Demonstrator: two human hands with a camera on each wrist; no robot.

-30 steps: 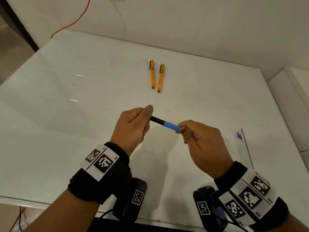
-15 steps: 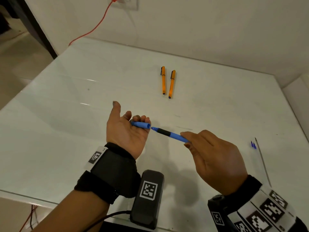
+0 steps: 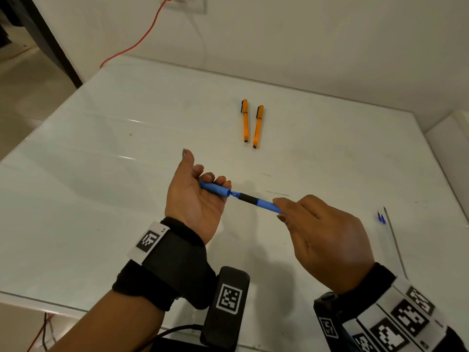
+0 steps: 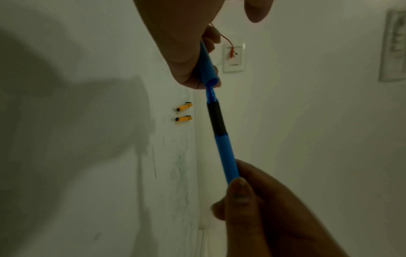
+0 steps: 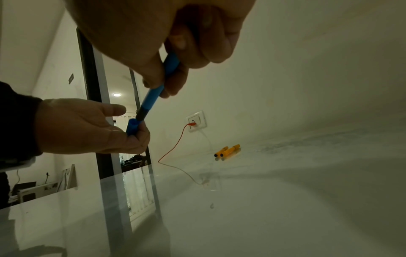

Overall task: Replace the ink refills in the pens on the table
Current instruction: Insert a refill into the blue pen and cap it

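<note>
My left hand (image 3: 203, 189) is turned palm up, its fingers curled round a blue pen cap (image 3: 215, 189) (image 4: 207, 69) (image 5: 133, 127), thumb sticking out. My right hand (image 3: 291, 212) pinches the rear of the blue pen body (image 3: 258, 201) (image 4: 222, 147) (image 5: 153, 97), which has a black grip band. The pen's tip sits right at the cap's open mouth. Two orange pens (image 3: 251, 125) (image 4: 183, 113) (image 5: 227, 151) lie side by side farther back on the white table (image 3: 101, 199). A thin ink refill (image 3: 394, 242) and small blue pieces (image 3: 380, 218) lie at the right.
A red wire (image 3: 137, 44) runs from a wall socket (image 3: 186, 1) (image 5: 196, 123) down past the table's far left corner. The wall stands close behind the table; a white ledge (image 3: 454, 138) adjoins its right side.
A second ago both hands held the pen capped. The left hand pulled the cap off and turned palm up; over the last half second the pen tip has come to the cap's mouth.
</note>
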